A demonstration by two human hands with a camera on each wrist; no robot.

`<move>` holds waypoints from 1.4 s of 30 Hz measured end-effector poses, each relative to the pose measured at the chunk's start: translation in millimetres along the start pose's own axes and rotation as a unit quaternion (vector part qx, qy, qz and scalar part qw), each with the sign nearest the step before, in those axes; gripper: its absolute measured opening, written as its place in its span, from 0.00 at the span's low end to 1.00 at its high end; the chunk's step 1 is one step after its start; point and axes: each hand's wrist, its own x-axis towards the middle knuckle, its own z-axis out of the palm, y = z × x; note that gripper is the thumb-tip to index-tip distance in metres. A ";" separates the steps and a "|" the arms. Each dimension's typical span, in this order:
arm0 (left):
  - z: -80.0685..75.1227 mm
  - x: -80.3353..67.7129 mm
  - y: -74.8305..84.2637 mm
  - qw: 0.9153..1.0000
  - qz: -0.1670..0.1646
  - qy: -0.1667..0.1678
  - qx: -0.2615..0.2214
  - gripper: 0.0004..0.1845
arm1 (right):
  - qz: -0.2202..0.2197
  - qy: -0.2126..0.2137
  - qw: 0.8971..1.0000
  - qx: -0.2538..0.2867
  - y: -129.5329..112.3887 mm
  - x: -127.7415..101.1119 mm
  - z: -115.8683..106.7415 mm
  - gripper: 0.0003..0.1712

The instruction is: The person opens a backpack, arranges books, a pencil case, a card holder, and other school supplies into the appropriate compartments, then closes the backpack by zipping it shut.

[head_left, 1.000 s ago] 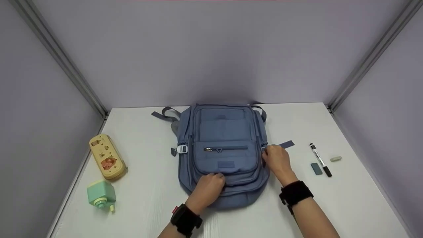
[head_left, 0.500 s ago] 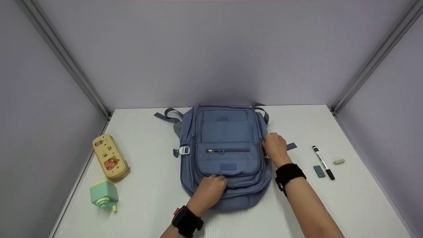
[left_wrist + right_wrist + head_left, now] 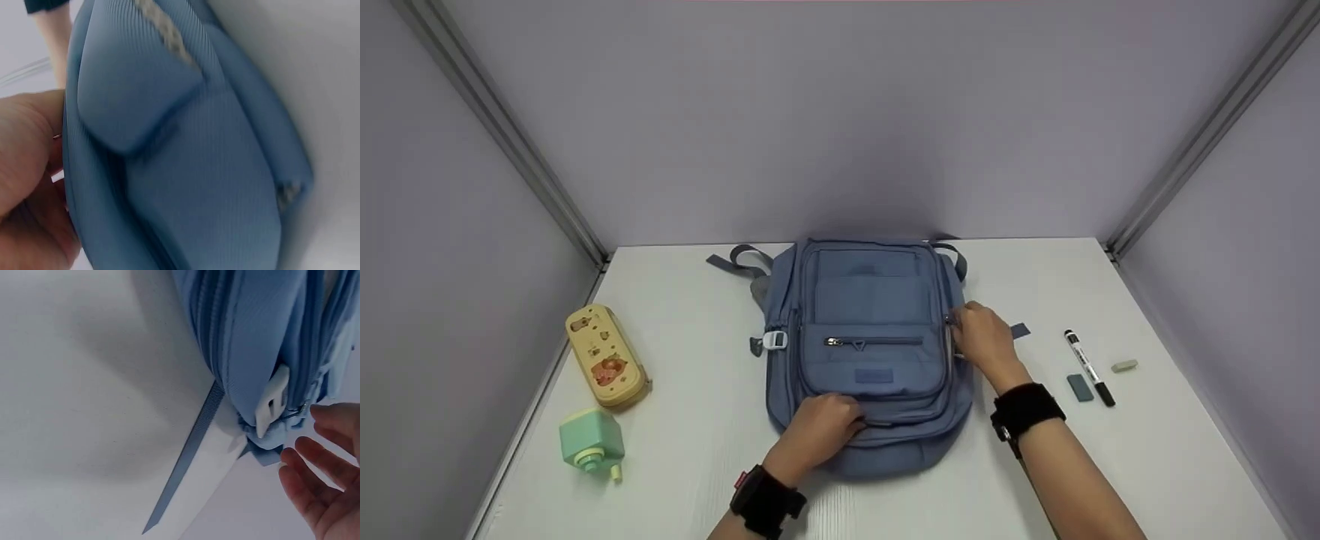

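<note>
A blue backpack [image 3: 870, 300] lies front up on the white table. My left hand [image 3: 821, 426] grips its lower front edge; in the left wrist view, thumb and fingers [image 3: 34, 163] are at the fabric's rim, partly hidden behind it. On the bag's right side, my right hand [image 3: 986, 336] pinches a small zipper pull [image 3: 949, 320] between thumb and index finger. From the right wrist view, those two digits meet beside the zipper [image 3: 304, 408], the other fingers loosely bent. A white side buckle [image 3: 273, 402] sits close by.
At left lie a yellow pencil case [image 3: 606, 356] and a mint-green pencil sharpener-like box [image 3: 591, 441]. At right are a marker [image 3: 1089, 367], a dark green eraser-like block [image 3: 1080, 388] and a small pale piece [image 3: 1124, 366]. Panels enclose the back and sides.
My right hand has moved up along the bag's right side from near the buckle, and the zipper pull now shows at its fingertips. The left hand has shifted slightly left along the lower edge.
</note>
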 end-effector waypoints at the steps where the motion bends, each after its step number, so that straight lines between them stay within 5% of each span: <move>1: -2.1 -1.9 -2.6 1.000 -0.002 0.001 -0.006 0.04 | -0.012 0.003 1.000 0.006 -2.9 -4.7 -1.2 0.11; 7: -11.4 -12.8 -14.9 1.000 -0.013 0.024 -0.008 0.03 | -0.112 -0.011 0.992 0.063 -26.3 -35.8 -5.1 0.11; 11: -12.9 -13.6 -16.4 0.999 -0.014 0.045 -0.002 0.04 | -0.188 -0.045 0.975 0.112 -41.0 -54.9 -6.5 0.09; 16: -19.2 -8.9 -15.5 0.994 -0.007 0.106 0.014 0.04 | -0.234 -0.073 0.953 0.180 -51.9 -68.8 -7.0 0.22; 23: -35.1 -0.6 -13.5 0.987 -0.001 0.160 0.026 0.04 | -0.250 -0.022 0.957 0.148 -44.4 -72.1 1.0 0.35; 29: -44.9 1.5 -11.9 0.991 0.006 0.136 0.000 0.05 | -0.260 0.034 0.957 0.124 -40.6 -67.1 4.4 0.34; 35: -37.8 -2.6 -23.3 0.997 -0.013 0.073 -0.009 0.22 | -0.238 0.020 0.962 0.133 -41.1 -66.2 3.4 0.32; 42: -26.1 -1.9 -37.4 0.996 -0.005 0.084 0.028 0.26 | -0.221 -0.008 0.966 0.135 -44.3 -69.4 1.4 0.30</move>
